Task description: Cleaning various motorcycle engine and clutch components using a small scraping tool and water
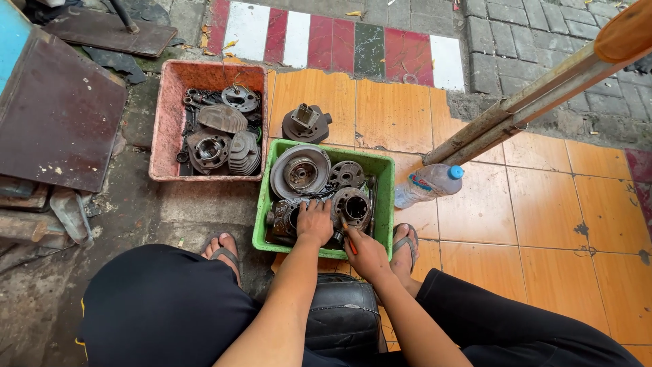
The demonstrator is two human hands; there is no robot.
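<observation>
While boxed by green crate (387,197) walls, both hands (314,221) among engine parts (350,204).

Soft, even daylight fills the scene, bright without harshness, with no single source evident. Shadows are faint and diffuse, gathering only under the green crate (386,204) and the person's legs. The orange floor tiles (543,204) carry a mild sheen, and the plastic bottle (428,183) shows small highlights. Focus is sharp across the frame with no motion blur. Wide-angle distortion bends the metal pole (530,109) and stretches things near the edges
</observation>
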